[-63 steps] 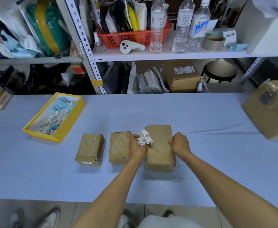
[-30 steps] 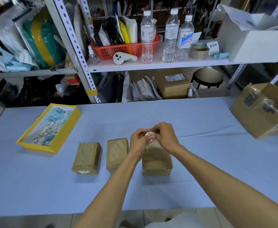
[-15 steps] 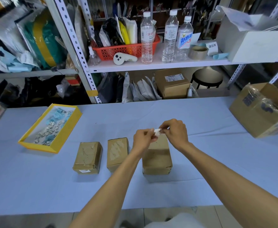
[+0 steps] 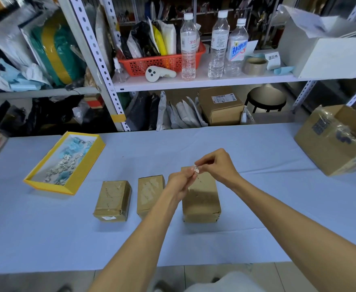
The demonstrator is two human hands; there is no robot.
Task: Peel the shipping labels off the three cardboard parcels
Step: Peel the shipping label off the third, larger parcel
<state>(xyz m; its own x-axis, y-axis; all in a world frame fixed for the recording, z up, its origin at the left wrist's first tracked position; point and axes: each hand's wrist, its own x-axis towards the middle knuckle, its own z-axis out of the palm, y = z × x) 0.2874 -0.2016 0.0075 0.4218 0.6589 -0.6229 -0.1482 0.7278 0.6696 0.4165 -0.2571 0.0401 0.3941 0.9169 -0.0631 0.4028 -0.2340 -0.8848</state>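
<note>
Three brown cardboard parcels stand in a row on the blue table: a left parcel (image 4: pixel 112 200), a middle parcel (image 4: pixel 149 192) and a right parcel (image 4: pixel 202 199). Their tops show bare brown tape and no white label. Above the far end of the right parcel, my left hand (image 4: pixel 181 182) and my right hand (image 4: pixel 217 167) meet fingertip to fingertip. A small crumpled white label (image 4: pixel 196 169) is pinched between them, mostly hidden by my fingers.
A yellow tray (image 4: pixel 50 185) with several crumpled paper scraps lies at the left. A large taped cardboard box (image 4: pixel 335 142) sits at the table's right edge. Metal shelving with bottles, a red basket and another labelled box stands behind the table.
The label came off the right parcel in my left hand. Both hands then rose above the parcel and squeezed the label into a small wad between them.
</note>
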